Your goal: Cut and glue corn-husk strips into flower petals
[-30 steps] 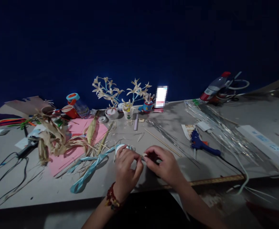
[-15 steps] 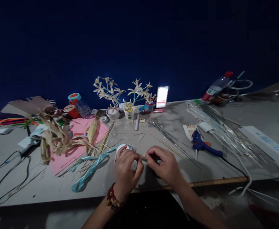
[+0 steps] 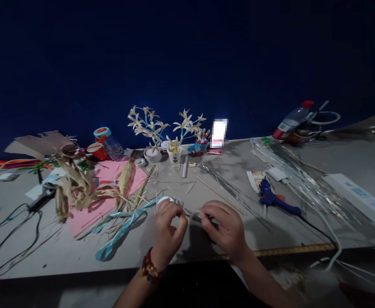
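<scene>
Above the table's near side, my left hand (image 3: 168, 226) is closed, thumb and forefinger pinched together; whatever lies between the fingertips is too small to make out. Facing it, my right hand (image 3: 223, 224) pinches in the same way. A thin, pale strand (image 3: 192, 216) shows in the gap between them, too faint to name. Behind my left fingers, partly covered, sits a white round thing (image 3: 165, 199). A light-blue, shiny strip (image 3: 105, 252) runs from beside it toward the lower left. Dried corn husks (image 3: 78, 188) lie farther left on pink paper (image 3: 84, 216).
A blue glue gun (image 3: 275, 199) with a cord rests to the right, near thin metal wires (image 3: 229, 184) and a wooden stick (image 3: 219, 194). Flowers made of pale petals (image 3: 145, 122) stand in small pots at the back, near a lit phone (image 3: 218, 133). A power strip (image 3: 357, 194) lies far right.
My hands have drawn slightly apart, the right one shifting a little to the right. The small pale piece at my right fingertips is less visible. The whole view has shifted slightly.
</scene>
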Motion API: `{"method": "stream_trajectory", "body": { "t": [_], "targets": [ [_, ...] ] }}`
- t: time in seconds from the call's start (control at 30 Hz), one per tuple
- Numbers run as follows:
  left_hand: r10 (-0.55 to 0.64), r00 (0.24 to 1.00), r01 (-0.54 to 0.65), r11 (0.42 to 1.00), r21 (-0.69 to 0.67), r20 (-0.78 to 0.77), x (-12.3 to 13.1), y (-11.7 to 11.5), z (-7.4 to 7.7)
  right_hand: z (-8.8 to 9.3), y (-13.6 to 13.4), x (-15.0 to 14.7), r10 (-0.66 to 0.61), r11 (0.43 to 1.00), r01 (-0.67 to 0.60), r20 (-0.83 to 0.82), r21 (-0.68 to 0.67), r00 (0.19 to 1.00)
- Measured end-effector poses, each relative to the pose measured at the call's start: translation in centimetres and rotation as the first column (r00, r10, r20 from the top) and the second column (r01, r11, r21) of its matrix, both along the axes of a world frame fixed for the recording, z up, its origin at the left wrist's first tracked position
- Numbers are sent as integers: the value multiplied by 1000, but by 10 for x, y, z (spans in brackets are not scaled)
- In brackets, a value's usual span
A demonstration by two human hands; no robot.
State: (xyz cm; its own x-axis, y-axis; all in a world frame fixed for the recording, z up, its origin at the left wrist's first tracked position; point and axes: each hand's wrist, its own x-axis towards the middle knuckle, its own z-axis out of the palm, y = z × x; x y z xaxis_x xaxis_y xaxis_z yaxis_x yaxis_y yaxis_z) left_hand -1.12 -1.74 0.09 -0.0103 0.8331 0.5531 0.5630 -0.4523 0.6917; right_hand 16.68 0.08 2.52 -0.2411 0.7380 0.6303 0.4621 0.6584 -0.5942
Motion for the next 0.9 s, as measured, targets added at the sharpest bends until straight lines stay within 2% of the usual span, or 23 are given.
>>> {"method": "stream_trajectory", "body": {
  "t": [0.1, 0.23, 0.3, 0.5, 0.57, 0.7, 0.83, 0.9],
  "targets": [
    [33, 999, -32, 999, -26, 36, -6, -1, 1, -2, 1, 3, -6, 1000, 7, -34, 16, 999],
    [-81, 997, 81, 996, -45, 3, 1, -2, 9, -5, -1, 0, 37, 999, -37, -29, 0, 999],
    [-89, 996, 89, 995, -34, -14, 8, -1, 12, -5, -2, -2, 22, 1000, -22, -40, -9, 999],
    [-72, 997, 72, 997, 1, -21, 15, 0, 15, -3, -4, -7, 45, 976, -57, -60, -208, 997],
    [-74, 997, 74, 997, -1, -32, 15, -1, 14, -3, -4, -9, 49, 970, -60, -53, -234, 997],
    [-60, 998, 60, 998, 6, -21, 15, -3, 13, -7, 0, -2, 11, 982, -8, 17, -188, 1000],
    [-37, 999, 37, 999, 10, 6, 13, -4, 13, -9, 5, 14, -157, 981, 158, 22, -112, 987],
    [-41, 999, 41, 999, 9, 5, 13, -4, 12, -6, 4, 17, -132, 979, 130, -3, -155, 991]
  ]
}}
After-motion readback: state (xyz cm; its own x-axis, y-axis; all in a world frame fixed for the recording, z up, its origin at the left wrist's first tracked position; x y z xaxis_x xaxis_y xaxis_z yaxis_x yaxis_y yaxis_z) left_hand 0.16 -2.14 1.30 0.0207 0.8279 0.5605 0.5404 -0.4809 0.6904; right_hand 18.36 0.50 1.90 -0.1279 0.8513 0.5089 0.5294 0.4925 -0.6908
